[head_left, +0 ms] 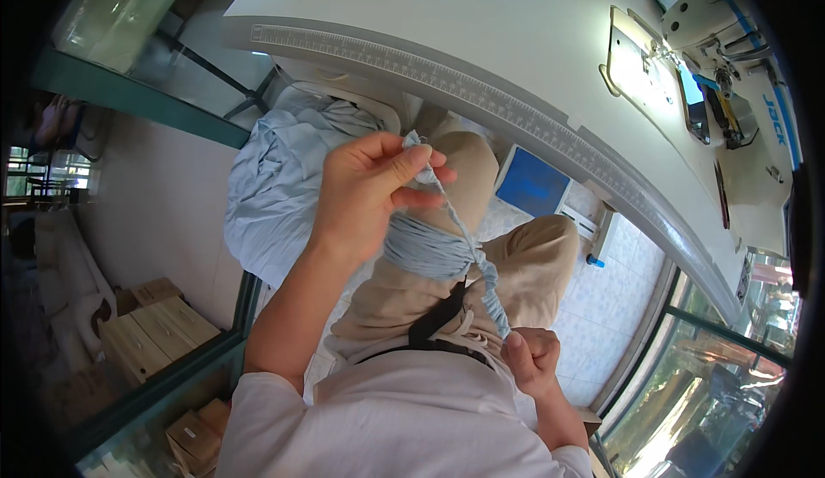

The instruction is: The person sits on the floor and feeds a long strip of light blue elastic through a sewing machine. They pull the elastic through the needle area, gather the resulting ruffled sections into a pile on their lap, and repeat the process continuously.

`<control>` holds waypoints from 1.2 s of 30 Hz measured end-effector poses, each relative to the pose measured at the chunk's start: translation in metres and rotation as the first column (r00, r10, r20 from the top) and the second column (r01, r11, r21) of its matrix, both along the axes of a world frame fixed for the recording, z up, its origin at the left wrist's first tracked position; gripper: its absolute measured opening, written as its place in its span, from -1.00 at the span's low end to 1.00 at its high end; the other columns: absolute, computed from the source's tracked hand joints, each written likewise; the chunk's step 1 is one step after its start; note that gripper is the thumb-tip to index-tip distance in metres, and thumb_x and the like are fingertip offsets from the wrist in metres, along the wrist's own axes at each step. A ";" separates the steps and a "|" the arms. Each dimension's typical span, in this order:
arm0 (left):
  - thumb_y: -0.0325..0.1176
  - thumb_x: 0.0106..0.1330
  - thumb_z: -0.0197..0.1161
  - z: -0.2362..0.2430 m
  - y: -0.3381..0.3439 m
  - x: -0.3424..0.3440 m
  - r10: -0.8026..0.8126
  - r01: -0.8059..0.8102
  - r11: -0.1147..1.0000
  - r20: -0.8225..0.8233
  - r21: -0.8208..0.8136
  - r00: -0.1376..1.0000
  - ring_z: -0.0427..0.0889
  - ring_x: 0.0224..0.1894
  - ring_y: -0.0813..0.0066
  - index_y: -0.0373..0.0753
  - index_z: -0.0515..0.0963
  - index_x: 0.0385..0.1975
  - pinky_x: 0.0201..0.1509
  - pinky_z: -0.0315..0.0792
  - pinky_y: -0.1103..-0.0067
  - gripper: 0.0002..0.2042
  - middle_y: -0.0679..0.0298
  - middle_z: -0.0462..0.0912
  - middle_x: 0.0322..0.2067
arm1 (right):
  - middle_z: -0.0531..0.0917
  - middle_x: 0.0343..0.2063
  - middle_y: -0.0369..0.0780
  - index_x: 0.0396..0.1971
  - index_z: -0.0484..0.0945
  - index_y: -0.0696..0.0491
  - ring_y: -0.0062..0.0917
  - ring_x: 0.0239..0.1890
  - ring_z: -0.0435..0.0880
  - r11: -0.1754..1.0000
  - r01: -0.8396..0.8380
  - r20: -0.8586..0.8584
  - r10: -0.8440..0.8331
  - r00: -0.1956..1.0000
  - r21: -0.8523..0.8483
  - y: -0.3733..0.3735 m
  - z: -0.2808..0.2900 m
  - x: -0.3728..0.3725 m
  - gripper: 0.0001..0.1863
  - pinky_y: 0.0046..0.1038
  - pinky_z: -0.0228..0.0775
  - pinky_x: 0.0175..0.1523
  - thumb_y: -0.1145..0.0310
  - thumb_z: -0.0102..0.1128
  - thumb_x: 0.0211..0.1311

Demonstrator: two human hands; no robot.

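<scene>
My left hand point(369, 186) pinches the upper end of a narrow pale blue fabric strip point(493, 298) between thumb and fingers, raised over my lap. My right hand point(531, 359), lower on the right, is closed on the strip's bunched, ruffled lower end. Between them the strip hangs slanting across a thick bundle of pale blue cord or strips point(427, 244) lying over my thigh. A black strap point(440, 315) runs below the bundle at my waist. A heap of light blue cloth point(279, 182) lies just left of my legs.
A white table point(481, 23) with a printed ruler edge curves ahead of me, carrying a sewing machine point(722, 66) at right. A blue pedal point(530, 179) is under it. Glass panels with green frames point(142, 91) flank me; a wooden cabinet point(157, 334) stands beyond the left one.
</scene>
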State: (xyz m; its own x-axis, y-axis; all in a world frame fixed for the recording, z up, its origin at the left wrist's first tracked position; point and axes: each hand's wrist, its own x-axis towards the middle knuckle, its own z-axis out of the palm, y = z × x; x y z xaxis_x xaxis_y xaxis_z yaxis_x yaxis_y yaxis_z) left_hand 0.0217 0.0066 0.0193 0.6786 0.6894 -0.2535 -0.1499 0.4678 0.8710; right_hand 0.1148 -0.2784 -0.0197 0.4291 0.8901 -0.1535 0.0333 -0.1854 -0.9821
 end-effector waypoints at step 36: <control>-0.38 0.31 0.14 -0.033 0.010 -0.012 -0.004 0.006 0.998 0.029 -0.056 1.000 0.64 -0.31 0.34 -0.38 0.56 -0.33 -0.15 0.48 0.53 -0.83 0.06 0.66 -0.35 | 0.33 -0.82 -0.23 -0.81 0.27 0.17 -0.46 -0.78 0.27 0.997 -0.031 0.028 0.033 0.999 -0.064 -0.006 -0.003 -0.013 -0.57 -0.42 0.03 -0.64 0.45 -0.01 0.30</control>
